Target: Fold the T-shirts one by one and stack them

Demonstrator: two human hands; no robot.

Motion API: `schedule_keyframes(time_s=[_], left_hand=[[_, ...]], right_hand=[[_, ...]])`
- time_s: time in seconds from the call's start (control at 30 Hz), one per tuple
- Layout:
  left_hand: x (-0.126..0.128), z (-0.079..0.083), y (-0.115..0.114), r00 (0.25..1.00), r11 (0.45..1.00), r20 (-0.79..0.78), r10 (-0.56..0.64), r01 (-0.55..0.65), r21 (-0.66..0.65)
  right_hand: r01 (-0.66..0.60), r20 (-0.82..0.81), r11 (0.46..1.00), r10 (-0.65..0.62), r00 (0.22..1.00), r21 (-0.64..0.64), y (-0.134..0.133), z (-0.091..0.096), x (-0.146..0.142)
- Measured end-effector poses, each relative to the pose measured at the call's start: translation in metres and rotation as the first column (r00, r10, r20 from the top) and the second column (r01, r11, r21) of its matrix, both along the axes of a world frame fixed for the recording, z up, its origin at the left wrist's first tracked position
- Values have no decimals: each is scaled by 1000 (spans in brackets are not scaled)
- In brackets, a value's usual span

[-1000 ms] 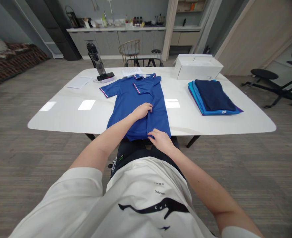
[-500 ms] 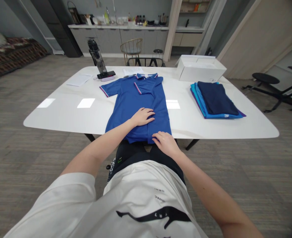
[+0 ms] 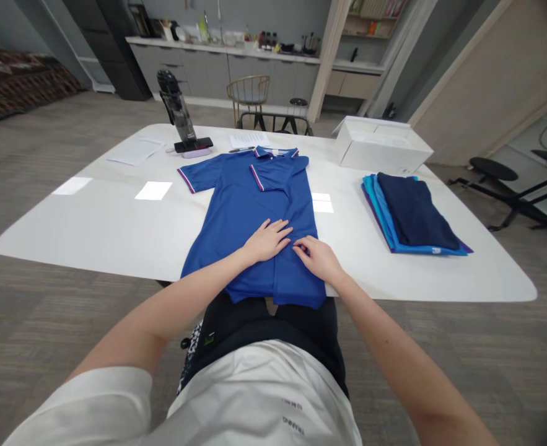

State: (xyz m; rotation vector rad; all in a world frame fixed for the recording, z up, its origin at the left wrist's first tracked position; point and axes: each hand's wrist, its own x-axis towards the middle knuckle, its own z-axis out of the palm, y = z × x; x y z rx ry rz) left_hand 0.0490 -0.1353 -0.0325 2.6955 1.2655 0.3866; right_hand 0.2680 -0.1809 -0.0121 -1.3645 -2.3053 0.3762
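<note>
A blue polo shirt (image 3: 249, 204) lies on the white table in front of me, its collar at the far end and its hem hanging over the near edge. One sleeve is spread to the left; the right side is folded inward, with that sleeve lying across the chest. My left hand (image 3: 267, 241) rests flat on the shirt's lower middle, fingers stretched out. Just right of it is my right hand (image 3: 318, 257), above the folded side, thumb and fingers curled together in a loose pinch. Whether cloth is between those fingertips I cannot tell.
A stack of folded clothes (image 3: 415, 210), navy on top, lies on the right of the white table (image 3: 91, 229). Behind it stands a white box (image 3: 380, 148). A black handheld vacuum (image 3: 180, 114) stands at the back left near paper sheets (image 3: 136, 152). Chairs stand beyond.
My right hand has moved away from the shirt's hem, up the folded side to beside my left hand. The left hand stays flat on the shirt. The camera view has tilted and shifted.
</note>
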Motion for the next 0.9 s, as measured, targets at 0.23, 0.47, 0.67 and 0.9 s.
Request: schedule_keyframes(time_s=[0.23,0.47,0.67,0.9], left_hand=[[0,4,3,1000,1000,20,15,-15,-1],[-10,17,44,990,995,100,102,-103,-3],[-31,23,98,962,967,100,253,-256,16],[-55,17,191,870,888,184,457,-456,-51]], right_hand=[[-80,20,994,81,996,-79,90,22,6],[15,-12,986,-17,1000,-168,220,20,13],[69,-11,956,-75,997,-284,317,15,11],[62,31,849,-53,998,-524,390,4,14]])
